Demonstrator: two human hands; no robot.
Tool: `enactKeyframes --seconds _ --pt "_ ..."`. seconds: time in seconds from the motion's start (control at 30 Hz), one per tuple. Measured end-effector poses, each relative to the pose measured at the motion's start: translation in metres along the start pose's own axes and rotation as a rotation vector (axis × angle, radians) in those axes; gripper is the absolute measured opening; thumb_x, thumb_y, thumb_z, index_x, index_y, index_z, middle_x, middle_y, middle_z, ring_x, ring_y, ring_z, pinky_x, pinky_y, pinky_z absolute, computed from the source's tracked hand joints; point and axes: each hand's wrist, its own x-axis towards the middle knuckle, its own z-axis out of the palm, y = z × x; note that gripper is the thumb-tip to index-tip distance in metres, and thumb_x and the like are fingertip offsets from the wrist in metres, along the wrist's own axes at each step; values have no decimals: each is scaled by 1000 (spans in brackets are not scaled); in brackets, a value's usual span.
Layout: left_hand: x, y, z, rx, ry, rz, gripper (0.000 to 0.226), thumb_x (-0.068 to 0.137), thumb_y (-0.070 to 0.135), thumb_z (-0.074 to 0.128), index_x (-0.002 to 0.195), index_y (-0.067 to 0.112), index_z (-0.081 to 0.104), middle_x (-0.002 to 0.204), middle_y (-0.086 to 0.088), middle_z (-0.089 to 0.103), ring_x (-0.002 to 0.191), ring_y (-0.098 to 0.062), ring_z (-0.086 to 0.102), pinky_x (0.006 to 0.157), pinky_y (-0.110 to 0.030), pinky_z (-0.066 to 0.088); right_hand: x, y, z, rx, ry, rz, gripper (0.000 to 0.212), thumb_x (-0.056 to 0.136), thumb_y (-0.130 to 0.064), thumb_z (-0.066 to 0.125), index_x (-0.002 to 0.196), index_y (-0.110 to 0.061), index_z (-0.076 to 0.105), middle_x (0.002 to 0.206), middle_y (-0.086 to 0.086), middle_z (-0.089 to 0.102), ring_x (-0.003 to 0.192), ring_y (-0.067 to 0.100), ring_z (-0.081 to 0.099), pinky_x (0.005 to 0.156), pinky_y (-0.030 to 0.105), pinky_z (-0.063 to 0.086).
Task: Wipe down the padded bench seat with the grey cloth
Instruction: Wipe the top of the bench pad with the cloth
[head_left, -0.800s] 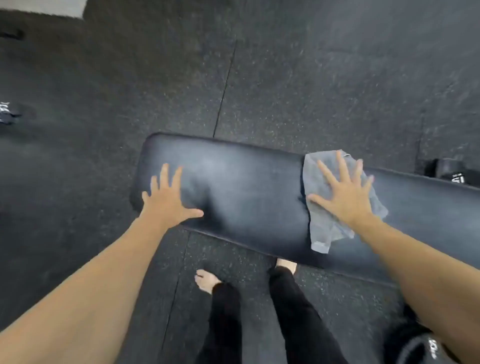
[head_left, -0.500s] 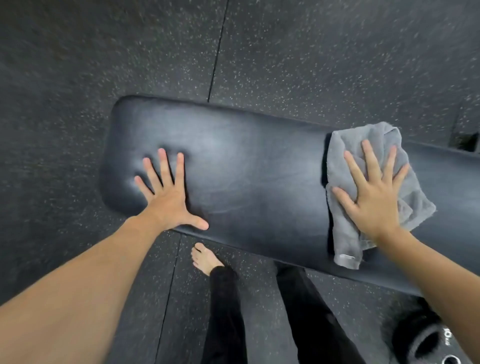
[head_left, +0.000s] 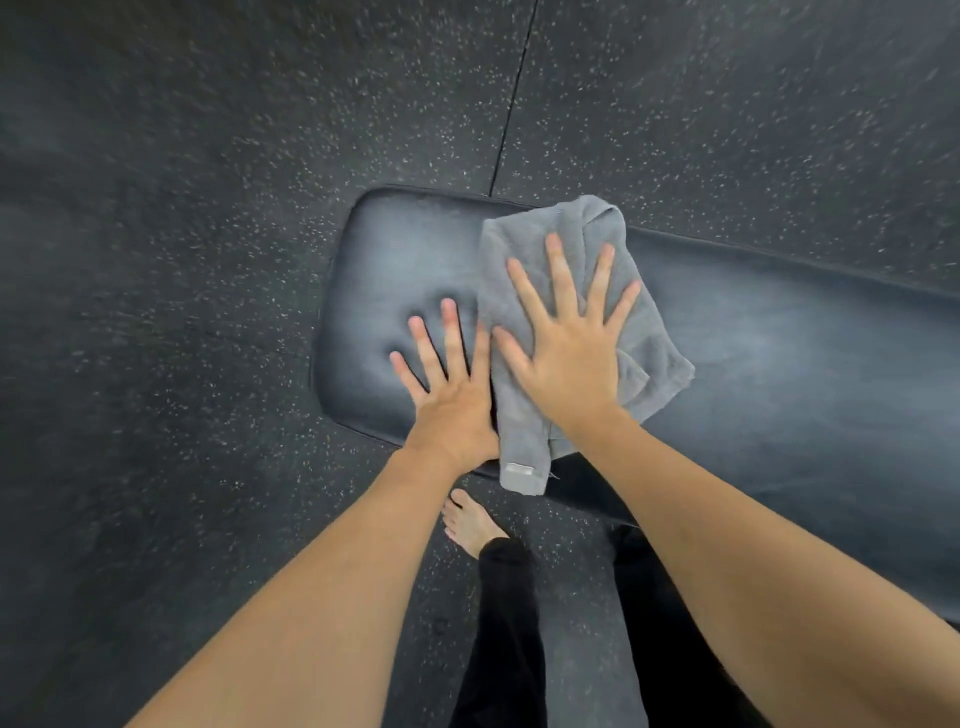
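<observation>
Padded bench seat (head_left: 779, 332), black and slightly shiny, runs from its rounded end near the middle of the view out to the right edge, standing on a dark speckled rubber floor (head_left: 208, 156). A straight seam (head_left: 511, 98) in that floor meets the far edge of the bench near the rounded end.

On top of the bench, close to that rounded end, lies the grey cloth (head_left: 524, 436), crumpled and partly folded. Its near corner, carrying a small sewn tag, hangs over the near edge of the bench. The right hand (head_left: 566, 358) is pressed flat on the cloth, palm down, all 5 fingers spread wide and straight, not curled around the fabric.

The left hand (head_left: 452, 400) rests flat on the bare bench surface between the cloth and the rounded end, fingers extended and slightly apart, holding nothing; its thumb side lies right against the cloth's edge, and the thumb itself is hidden.

Below the near edge of the bench, 1 bare foot (head_left: 472, 525) stands on the floor, with black trouser legs (head_left: 514, 623) beside it. No containers are visible.
</observation>
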Motion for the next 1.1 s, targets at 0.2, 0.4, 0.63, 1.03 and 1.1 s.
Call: enactKeyframes --seconds 0.2,0.4,0.63,1.03,1.1 --pt "-8 -99 -53 -245 26 -232 157 55 50 95 153 41 -28 163 4 -36 154 -37 -17 119 -69 6 -21 -12 2 13 -4 56 68 100 -63 36 160 -34 23 171 5 10 154 49 -3 118 73 2" --pt "-7 -128 -51 -544 -99 -161 148 72 16 91 147 47 -32 160 4 -39 152 -37 -9 121 -55 13 -28 -76 15 -9 -74 -97 70 99 -66 35 160 -35 24 171 7 12 153 52 -1 115 77 6" --pt "-6 -151 -47 -983 -105 -91 104 92 0 65 159 42 -3 167 13 6 151 -14 15 120 -36 22 135 -169 25 -14 -115 -113 61 99 -63 30 154 -38 36 168 5 24 154 49 4 114 77 -3" --pt "-9 -148 -101 -659 489 -182 41 94 -2 49 128 17 61 130 1 55 112 -13 54 92 -17 35 -36 -176 45 -13 -123 -352 68 94 -53 47 157 -34 31 170 4 16 155 48 2 119 70 -2" --pt "-5 -128 -100 -554 420 -23 48 93 -1 53 139 16 53 144 -1 46 130 -17 46 102 -20 33 -61 -137 42 -58 -133 -378 68 95 -52 48 158 -35 28 171 2 16 155 45 6 120 70 6"
